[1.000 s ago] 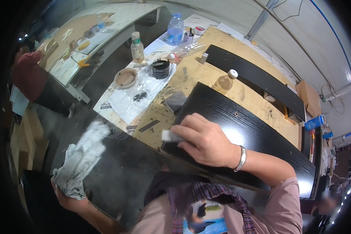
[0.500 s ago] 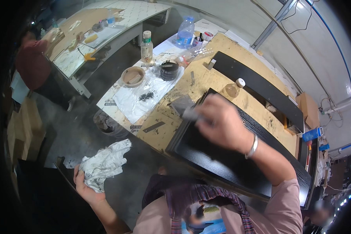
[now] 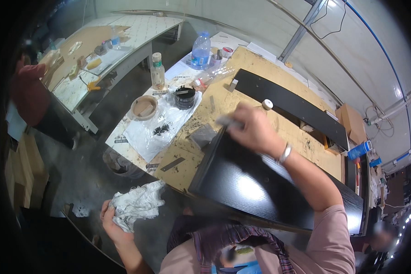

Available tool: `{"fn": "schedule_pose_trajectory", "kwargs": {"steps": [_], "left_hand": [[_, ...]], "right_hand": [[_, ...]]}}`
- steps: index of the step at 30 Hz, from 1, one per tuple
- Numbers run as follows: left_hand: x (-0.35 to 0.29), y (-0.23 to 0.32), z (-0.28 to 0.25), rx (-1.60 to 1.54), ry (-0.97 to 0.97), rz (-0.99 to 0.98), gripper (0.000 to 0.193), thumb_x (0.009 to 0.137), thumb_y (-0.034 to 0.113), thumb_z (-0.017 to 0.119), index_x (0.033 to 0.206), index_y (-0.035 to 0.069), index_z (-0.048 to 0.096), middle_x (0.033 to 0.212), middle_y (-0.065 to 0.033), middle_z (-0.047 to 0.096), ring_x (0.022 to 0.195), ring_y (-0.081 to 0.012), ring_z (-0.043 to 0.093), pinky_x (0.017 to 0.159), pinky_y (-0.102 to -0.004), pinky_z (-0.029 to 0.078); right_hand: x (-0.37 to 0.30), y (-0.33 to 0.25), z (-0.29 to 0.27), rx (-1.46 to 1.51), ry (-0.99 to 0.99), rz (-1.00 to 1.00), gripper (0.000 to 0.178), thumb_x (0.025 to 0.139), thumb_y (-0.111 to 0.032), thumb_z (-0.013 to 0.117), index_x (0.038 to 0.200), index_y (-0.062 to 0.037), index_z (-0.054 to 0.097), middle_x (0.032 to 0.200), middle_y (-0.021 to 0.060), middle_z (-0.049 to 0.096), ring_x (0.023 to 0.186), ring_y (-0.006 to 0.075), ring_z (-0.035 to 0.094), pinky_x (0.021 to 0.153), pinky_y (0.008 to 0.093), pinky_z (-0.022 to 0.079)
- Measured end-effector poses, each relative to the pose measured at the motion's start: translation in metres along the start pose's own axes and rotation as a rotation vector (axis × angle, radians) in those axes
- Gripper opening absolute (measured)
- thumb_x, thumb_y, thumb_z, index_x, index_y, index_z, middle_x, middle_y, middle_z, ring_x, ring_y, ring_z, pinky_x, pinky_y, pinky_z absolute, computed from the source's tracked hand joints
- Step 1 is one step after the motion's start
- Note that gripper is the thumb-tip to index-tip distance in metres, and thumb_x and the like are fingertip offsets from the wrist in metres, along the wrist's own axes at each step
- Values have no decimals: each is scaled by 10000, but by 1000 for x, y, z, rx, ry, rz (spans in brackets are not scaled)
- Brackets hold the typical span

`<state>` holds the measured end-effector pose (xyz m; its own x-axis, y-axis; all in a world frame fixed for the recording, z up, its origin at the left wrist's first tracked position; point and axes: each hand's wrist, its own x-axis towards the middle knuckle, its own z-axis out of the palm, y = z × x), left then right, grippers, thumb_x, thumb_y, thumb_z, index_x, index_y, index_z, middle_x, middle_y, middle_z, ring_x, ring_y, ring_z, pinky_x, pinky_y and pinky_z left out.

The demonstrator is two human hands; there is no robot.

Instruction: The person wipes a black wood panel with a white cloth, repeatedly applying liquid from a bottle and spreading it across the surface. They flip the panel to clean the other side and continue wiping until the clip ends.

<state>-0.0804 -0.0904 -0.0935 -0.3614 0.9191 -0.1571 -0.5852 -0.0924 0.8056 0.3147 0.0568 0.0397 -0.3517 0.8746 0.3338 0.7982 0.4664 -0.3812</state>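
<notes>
A black wood-grained panel (image 3: 242,182) lies slanted across the bench in front of me, with light glaring off its top. My right hand (image 3: 253,130) is over its far left edge, fingers closed on a small grey piece (image 3: 229,122); motion blur hides its exact kind. Lower left, beyond the bench edge, my left hand (image 3: 114,223) grips a crumpled white rag (image 3: 139,205) with dark smudges. A flat grey square sheet (image 3: 202,137) rests beside the panel's left end. Behind my right hand stands a bottle, only its white cap (image 3: 267,104) showing clearly.
On the left of the bench are a black-stained tub (image 3: 185,98), a round bowl (image 3: 144,108), a capped bottle (image 3: 157,73) and a metal scraper blade (image 3: 173,164). Farther back stand a large plastic bottle (image 3: 200,52) and another black panel (image 3: 287,102). A person (image 3: 29,98) works at the far-left table.
My right hand has shifted toward the panel's far edge, now covering most of the bottle's body. The left hand and rag sit farther right and lower in the view, which has itself shifted.
</notes>
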Motion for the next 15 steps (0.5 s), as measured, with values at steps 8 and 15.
{"fn": "schedule_pose_trajectory", "kwargs": {"steps": [8, 15], "left_hand": [[6, -7, 12, 58, 18, -48, 234, 851, 166, 558, 946, -35, 632, 933, -115, 670, 885, -219, 646, 826, -329, 515], [12, -12, 21, 69, 11, -55, 225, 832, 166, 587, 922, -34, 634, 911, -112, 682, 855, -219, 657, 823, -326, 526]], "right_hand": [[13, 31, 2, -169, 10, 137, 212, 810, -114, 674, 963, 6, 759, 919, 164, 654, 826, 337, 649, 755, 418, 536], [4, 23, 8, -44, 54, 246, 264, 809, -186, 711, 956, 30, 752, 911, 203, 676, 839, 374, 663, 794, 430, 537]]}}
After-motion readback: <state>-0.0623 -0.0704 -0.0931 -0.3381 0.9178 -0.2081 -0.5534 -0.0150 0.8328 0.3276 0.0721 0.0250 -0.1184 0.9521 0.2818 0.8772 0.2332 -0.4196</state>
